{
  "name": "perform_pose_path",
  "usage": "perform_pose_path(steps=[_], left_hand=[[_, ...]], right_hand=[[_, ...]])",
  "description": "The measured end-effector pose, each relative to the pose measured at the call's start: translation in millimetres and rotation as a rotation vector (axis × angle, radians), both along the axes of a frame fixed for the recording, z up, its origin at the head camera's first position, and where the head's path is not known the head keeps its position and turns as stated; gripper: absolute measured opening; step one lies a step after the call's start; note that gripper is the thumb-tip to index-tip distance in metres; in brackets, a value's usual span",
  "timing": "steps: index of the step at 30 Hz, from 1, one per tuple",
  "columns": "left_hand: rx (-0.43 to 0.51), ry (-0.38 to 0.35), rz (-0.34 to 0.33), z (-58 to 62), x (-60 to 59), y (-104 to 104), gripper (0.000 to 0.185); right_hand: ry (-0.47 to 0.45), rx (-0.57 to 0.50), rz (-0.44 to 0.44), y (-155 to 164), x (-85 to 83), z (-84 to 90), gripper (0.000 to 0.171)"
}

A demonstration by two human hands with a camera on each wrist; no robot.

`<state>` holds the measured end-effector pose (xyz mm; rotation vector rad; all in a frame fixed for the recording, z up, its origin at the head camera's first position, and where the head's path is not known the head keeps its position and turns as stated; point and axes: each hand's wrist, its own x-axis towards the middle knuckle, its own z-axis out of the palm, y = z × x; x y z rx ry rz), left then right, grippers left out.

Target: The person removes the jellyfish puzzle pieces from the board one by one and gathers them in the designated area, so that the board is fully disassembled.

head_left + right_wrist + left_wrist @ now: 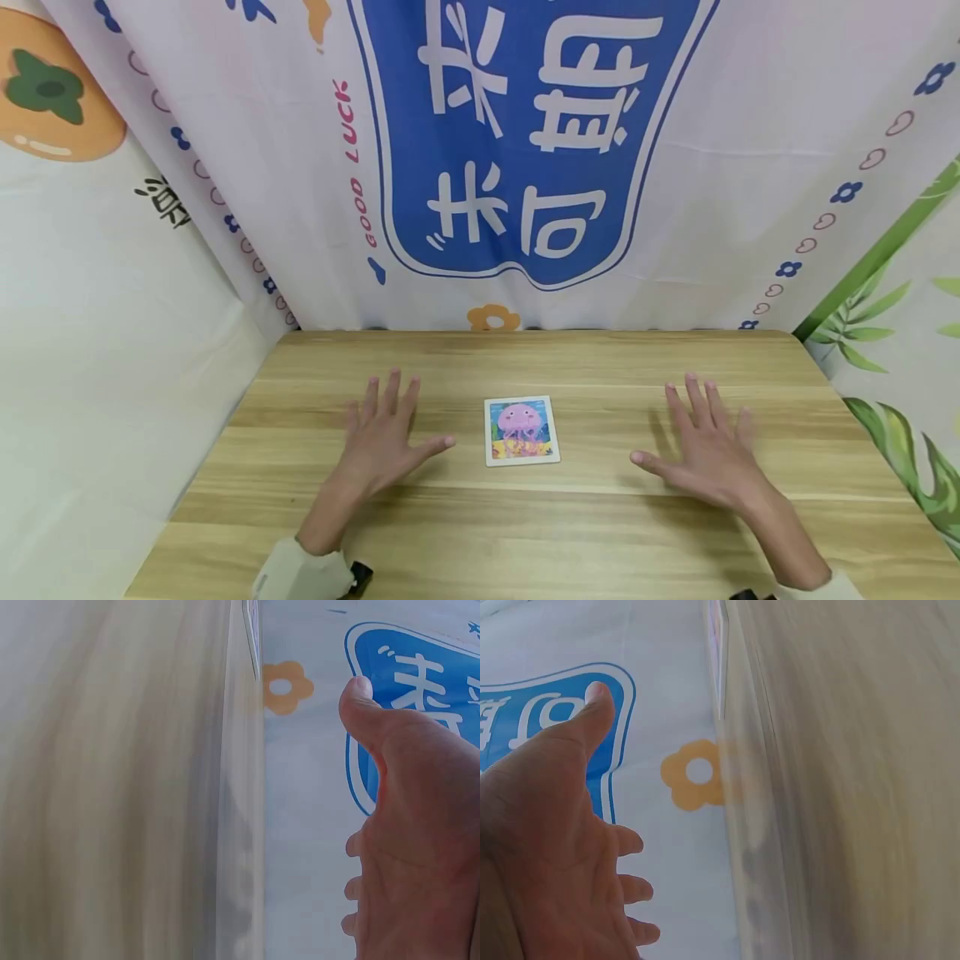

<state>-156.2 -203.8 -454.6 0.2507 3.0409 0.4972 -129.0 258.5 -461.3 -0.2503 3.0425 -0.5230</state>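
- A printed white cloth point(720, 208) is hanging at the back, displaying a blue panel point(517, 167) with white characters.
- A wood-grained table point(525, 542) is standing before it, its far edge running along the cloth.
- The left hand point(381, 443) is hovering above the tabletop, back facing up, fingers extending and spreading, thumb pointing inward.
- The right hand point(707, 460) is hovering opposite in a matching pose, fingers likewise spreading.
- A white-bordered card point(522, 431) is lying flat between both hands, nearer the left thumb, showing a pink jellyfish.
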Motion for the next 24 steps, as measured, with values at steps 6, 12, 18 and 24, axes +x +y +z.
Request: perform_pose_path(steps=[6,12,18,24], left_hand=[[0.134,-0.06,-0.054,-1.1,-6.2,16,0.111],[0.269,-0.128,-0.082,-5.4,-13.9,34,0.101],[0.333,-0.147,-0.154,-11.6,-20.4,48,0.091],[0.392,-0.126,-0.214,-12.4,-25.2,59,0.085]], right_hand=[[0.011,-0.034,0.051,-21,-11.9,-2.8,0.123],[0.004,-0.112,0.116,-38,-20.5,-5.0,0.125],[-0.027,-0.184,0.157,-50,-27.3,-7.7,0.13],[-0.066,-0.259,0.17,-63,-34.5,-10.3,0.122]])
